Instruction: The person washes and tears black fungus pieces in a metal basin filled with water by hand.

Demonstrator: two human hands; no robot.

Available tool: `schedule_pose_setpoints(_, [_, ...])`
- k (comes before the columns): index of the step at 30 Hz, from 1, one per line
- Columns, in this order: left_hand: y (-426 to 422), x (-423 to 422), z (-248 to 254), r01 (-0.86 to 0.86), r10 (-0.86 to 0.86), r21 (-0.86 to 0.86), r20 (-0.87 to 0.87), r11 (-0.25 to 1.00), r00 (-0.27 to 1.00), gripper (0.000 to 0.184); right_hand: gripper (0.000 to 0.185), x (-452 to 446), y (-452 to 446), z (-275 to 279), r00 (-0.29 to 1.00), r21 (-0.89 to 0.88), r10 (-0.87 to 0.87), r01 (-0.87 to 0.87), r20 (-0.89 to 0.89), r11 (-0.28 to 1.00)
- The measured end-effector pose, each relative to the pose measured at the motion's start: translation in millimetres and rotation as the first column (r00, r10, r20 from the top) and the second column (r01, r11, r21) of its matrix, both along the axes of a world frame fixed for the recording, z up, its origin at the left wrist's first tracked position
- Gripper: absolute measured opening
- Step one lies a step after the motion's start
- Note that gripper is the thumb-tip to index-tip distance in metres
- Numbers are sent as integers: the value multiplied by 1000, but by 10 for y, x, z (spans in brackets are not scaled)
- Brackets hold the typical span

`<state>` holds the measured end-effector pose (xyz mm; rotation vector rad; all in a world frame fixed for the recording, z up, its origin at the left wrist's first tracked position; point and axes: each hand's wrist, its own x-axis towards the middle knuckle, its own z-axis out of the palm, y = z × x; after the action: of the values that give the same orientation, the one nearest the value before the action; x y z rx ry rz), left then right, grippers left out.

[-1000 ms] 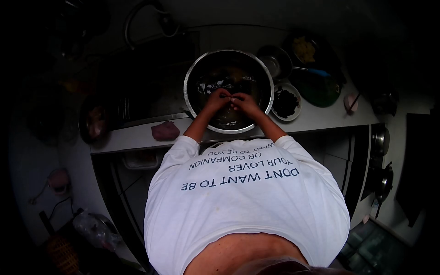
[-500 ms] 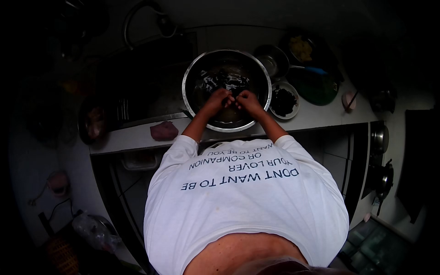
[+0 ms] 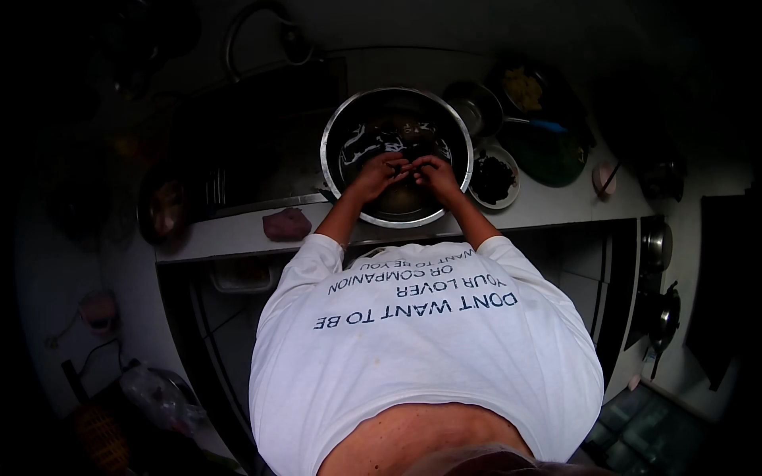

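Hands: the left hand [image 3: 379, 176] and right hand [image 3: 435, 176] met just inside the basin's 6 o'clock side, fingers half-curled and tips close together. Whether they pinched anything I couldn't tell.
Basin: the metal basin [image 3: 324, 151] stood on the counter [image 3: 556, 206], with murky liquid [image 3: 409, 205] and a shiny dark mass [image 3: 381, 144] inside, the mass towards 12 o'clock from the fingers.
Fingertip risk: anything small between those tips could have slipped into the liquid and been lost to sight – wet skin and dim light would have been the cause.
Rim risk: the basin sat close to the counter's front edge, both forearms reaching over its 6 o'clock rim. A hard lean or tug there might have slopped liquid over, or dragged the basin towards the edge.
Plate risk: the plate [image 3: 513, 190] of dark pieces [image 3: 491, 178] lay just beside the basin, between 3 and 4 o'clock. A sideways shove on the basin could have pushed it and scattered its load.
Saucepan risk: at 2 o'clock stood a saucepan [image 3: 470, 117], its blue handle [image 3: 548, 125] pointing towards 3 – an arm swinging wide that way might have caught it.
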<state>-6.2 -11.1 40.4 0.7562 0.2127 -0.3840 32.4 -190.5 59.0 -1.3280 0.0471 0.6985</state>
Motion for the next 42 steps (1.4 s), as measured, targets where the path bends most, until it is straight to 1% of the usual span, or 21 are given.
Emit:
schedule_pose_setpoints(4, [6, -23, -3, -29, 28, 94, 9, 995, 1000, 33, 13, 3, -3, 0, 997, 48, -45, 48, -67, 998])
schedule_pose_setpoints(6, [16, -2, -10, -51, 55, 105, -40, 993, 998, 31, 12, 53, -14, -188, 969, -126, 49, -19, 244, 992])
schedule_pose_setpoints(8, [41, 21, -237, -118, -41, 433, 340, 894, 939, 28, 13, 53, 0, -174, 917, -221, 147, -67, 370, 973])
schedule_pose_setpoints(10, [53, 21, -297, -209, -134, 567, 504, 797, 853, 26, 15, -6, 60, 81, 917, -218, 199, -128, 345, 968])
schedule_pose_setpoints(11, [57, 23, -313, -222, -132, 571, 513, 791, 848, 25, 16, -25, 76, 145, 917, -212, 218, -152, 335, 965])
schedule_pose_setpoints(13, [54, 19, -231, -160, -17, 459, 358, 874, 934, 24, 16, -30, 75, 137, 940, -171, 185, -140, 286, 975])
schedule_pose_setpoints(15, [32, 22, -140, -100, 109, 160, -52, 982, 993, 23, 15, -29, 64, 103, 986, -115, 59, -42, 158, 993])
schedule_pose_setpoints(16, [25, 20, -103, -109, 120, 181, -52, 977, 991, 23, 15, -21, 47, 88, 997, -90, -24, 31, 69, 995])
schedule_pose_setpoints(18, [18, 2, -58, -125, 140, 221, -54, 967, 989, 22, 15, 33, -78, 252, 980, -15, -117, 121, 163, 992])
schedule_pose_setpoints(21, [47, 28, -187, -148, 166, 141, -129, 979, 978, 23, 14, 136, -393, 581, 883, -64, -287, 333, 373, 941])
schedule_pose_setpoints(24, [116, 38, -313, -146, 125, 313, 85, 939, 989, 24, 18, 286, -869, 579, 708, -170, -394, 583, 586, 795])
schedule_pose_setpoints(25, [137, 31, -358, -148, 97, 363, 154, 920, 983, 25, 20, 341, -1052, 468, 697, -341, -194, 550, 690, 762])
schedule_pose_setpoints(27, [127, 25, -430, -164, 30, 453, 290, 876, 957, 26, 23, 395, -1400, 189, 643, -646, 247, 508, 724, 569])
schedule_pose_setpoints(29, [56, 51, -206, -140, 152, 94, -133, 986, 979, 17, 25, 383, -1588, 124, 727, -692, 173, 511, 664, 509])
schedule_pose_setpoints(30, [33, 74, -144, -139, 150, 97, -124, 986, 981, 15, 26, 414, -1596, 197, 758, -711, 141, 507, 637, 486])
schedule_pose_setpoints(31, [32, 63, -109, -137, 149, 104, -123, 985, 981, 14, 27, 425, -1631, 283, 791, -689, 30, 513, 611, 512])
schedule_pose_setpoints(34, [64, 45, -154, -104, 118, 111, -128, 988, 985, 14, 26, 405, -1566, 479, 797, -311, -417, 568, 437, 762])
schedule_pose_setpoints(35, [66, 60, -180, -94, 108, 109, -129, 990, 986, 15, 23, 383, -1499, 557, 794, -327, -394, 566, 462, 757])
schedule_pose_setpoints(37, [70, 85, -146, -85, 95, 77, -144, 993, 985, 15, 22, 327, -1306, 630, 824, -263, -322, 476, 465, 839])
schedule_pose_setpoints(41, [116, 36, -85, -53, 47, -99, -59, 994, 997, 20, 19, 147, -520, 750, 908, -260, -57, 178, 415, 949])
schedule_pose_setpoints(42, [139, 43, -119, -72, -77, 447, 306, 891, 949, 22, 22, 128, -351, 631, 854, -373, 122, 89, 506, 923])
